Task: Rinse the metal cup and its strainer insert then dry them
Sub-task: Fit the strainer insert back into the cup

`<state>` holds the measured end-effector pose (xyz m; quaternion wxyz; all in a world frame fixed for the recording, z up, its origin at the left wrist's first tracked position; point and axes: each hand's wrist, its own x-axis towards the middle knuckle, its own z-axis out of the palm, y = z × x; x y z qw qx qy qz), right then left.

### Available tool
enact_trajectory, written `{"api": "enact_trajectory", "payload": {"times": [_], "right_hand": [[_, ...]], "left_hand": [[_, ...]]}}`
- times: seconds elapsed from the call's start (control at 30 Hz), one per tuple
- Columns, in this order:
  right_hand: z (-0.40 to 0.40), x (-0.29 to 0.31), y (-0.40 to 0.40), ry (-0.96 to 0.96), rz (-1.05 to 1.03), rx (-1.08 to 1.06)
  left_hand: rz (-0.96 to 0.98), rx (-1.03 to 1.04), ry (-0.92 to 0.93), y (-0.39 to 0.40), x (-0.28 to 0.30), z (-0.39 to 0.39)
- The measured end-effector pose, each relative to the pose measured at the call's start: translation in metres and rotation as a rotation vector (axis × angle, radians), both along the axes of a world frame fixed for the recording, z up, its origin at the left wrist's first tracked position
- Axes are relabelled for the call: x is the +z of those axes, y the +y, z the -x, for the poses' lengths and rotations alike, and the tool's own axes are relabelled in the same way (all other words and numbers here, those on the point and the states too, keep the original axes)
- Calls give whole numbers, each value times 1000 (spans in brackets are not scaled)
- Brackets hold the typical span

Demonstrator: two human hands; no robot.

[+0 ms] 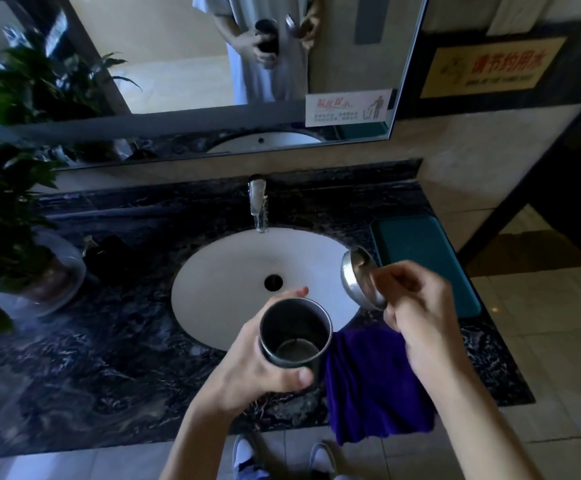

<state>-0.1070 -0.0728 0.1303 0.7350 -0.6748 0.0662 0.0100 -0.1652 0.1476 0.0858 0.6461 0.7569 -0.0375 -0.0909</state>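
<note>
The left hand [247, 368] wraps curled fingers around the metal cup [294, 336] above the sink [213, 271] edge; the right hand [417, 313] pinches a round metal piece [358, 282], apparently the strainer insert.

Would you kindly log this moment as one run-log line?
left hand: grips metal cup | right hand: holds lid | faucet: running | purple cloth: on counter edge, unused

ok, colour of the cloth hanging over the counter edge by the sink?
Deep purple cloth, plain with no pattern, seen in the head view, the only one.
</note>
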Motion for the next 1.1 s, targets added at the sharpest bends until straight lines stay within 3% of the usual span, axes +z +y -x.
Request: {"api": "enact_trajectory", "payload": {"times": [0.1, 0.27, 0.67, 0.87, 1.1], "right_hand": [[6, 25, 8, -104, 58, 141], [11, 27, 30, -270, 406, 203], [6, 12, 44, -312, 595, 160], [4, 4, 46, -324, 626, 197], [5, 2, 50, -115, 315, 349]], "left_hand": [[-46, 59, -72, -8, 12, -4], [-107, 166, -152, -19, 16, -9], [-86, 212, -181, -19, 18, -5], [-74, 218, -226, -22, 18, -3], [16, 322, -210, -17, 18, -3]]}}
